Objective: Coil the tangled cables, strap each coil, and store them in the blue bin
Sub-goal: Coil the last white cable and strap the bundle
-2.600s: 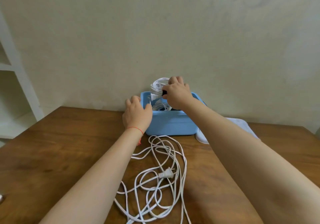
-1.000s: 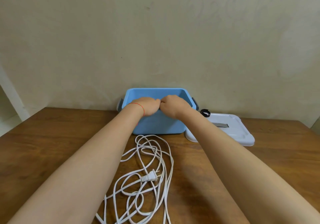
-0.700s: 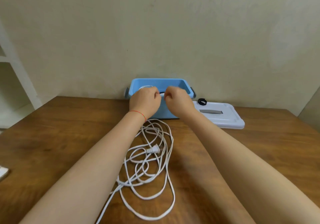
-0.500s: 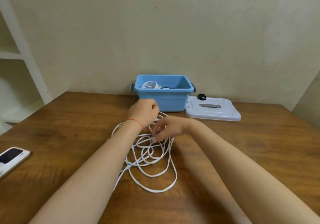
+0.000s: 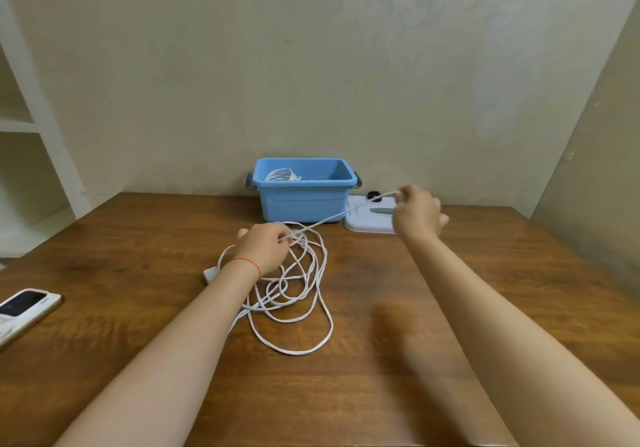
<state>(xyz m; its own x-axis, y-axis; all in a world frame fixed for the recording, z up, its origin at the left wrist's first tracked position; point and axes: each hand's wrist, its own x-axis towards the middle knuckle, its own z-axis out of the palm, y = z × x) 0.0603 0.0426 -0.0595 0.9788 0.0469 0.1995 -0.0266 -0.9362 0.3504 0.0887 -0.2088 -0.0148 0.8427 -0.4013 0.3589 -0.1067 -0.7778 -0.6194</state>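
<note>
Head view, white cable (image 5: 294, 294): a long, thin, flat-looking cord lying in a loose tangle of overlapping loops on the wooden table (image 5: 363, 394), in front of the blue bin and between the two forearms. The widest loop swings out toward the camera; the tighter crossings bunch up under the left hand. One strand rises out of the pile and runs taut, up and to the right, to the right hand.
Cable end: a small white block (image 5: 210, 273) sits on the table just left of the left wrist; whether it is a plug or a socket I cannot tell.
Left hand (image 5: 265, 249): fingers curled, pinching the cable at the top of the tangle, close to the table. A thin red thread circles the wrist.
Right hand (image 5: 417, 214): raised above the table, fingers curled around the taut strand, gripping it near the fingertips; the hand is a little blurred.
Blue bin (image 5: 304, 200): open, standing at the far edge of the table against the wall, grey handles at both ends. A white coil (image 5: 282, 174) lies inside, toward its left side.
Lid (image 5: 367, 219): pale, flat on the table just right of the bin, partly behind the right hand.
Black strap (image 5: 372, 195): a small dark ring on the far edge of the lid.
Phone (image 5: 24, 308): at the left edge of the table, well apart from the cable.
</note>
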